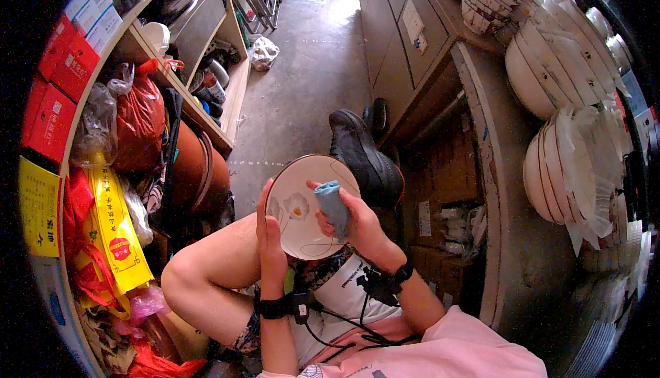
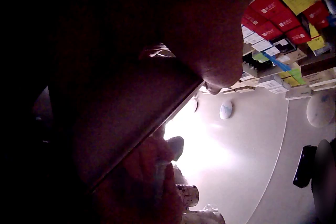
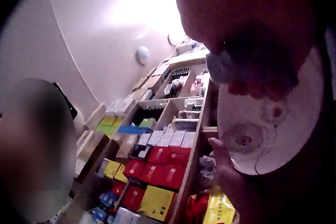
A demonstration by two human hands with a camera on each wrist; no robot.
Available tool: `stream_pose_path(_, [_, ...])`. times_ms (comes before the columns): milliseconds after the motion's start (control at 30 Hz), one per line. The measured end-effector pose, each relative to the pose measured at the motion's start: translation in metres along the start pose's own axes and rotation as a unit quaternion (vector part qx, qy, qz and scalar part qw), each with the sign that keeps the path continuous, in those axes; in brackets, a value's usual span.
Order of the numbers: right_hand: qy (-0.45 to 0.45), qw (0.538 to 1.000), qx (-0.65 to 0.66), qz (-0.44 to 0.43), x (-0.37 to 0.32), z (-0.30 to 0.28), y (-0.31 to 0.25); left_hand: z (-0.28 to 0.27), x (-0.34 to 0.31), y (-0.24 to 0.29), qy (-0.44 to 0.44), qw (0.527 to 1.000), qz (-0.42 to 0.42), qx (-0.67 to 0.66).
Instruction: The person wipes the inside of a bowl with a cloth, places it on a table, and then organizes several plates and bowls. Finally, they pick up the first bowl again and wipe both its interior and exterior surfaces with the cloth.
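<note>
A round white plate [image 1: 292, 230] with a dark rim and a flower pattern is held up over the lap in the head view. My left hand [image 1: 272, 244] grips it by its left edge, the thumb along the rim. A folded light blue cloth [image 1: 333, 209] is pinched in my right hand [image 1: 364, 225], over the right part of the plate's face. From the right wrist, the plate [image 3: 299, 129] shows its flowers, and the cloth [image 3: 223, 66] is in shadow. The left wrist view is mostly dark, with the plate's edge [image 2: 152, 124] running diagonally across it.
Stacks of white bowls [image 1: 543, 68] stand on the counter [image 1: 522, 268] at the right. To the left is a shelf with red boxes [image 1: 55, 110], a yellow bag [image 1: 113, 233] and other plastic bags. A black shoe [image 1: 361, 158] is on the floor just beyond the plate.
</note>
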State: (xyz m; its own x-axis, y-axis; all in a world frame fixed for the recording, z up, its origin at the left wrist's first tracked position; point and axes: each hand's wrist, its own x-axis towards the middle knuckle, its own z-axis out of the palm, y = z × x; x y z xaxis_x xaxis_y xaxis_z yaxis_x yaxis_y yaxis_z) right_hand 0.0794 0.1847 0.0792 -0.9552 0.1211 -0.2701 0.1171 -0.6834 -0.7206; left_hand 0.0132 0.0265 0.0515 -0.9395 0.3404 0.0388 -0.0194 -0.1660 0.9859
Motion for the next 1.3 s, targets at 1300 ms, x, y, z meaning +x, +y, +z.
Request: stream_pose_path(1300, [-0.195,0.931,0.307,-0.003,-0.011,-0.015,-0.002,-0.024,-0.007,-0.019,0.007,0.995,-0.098,0.007])
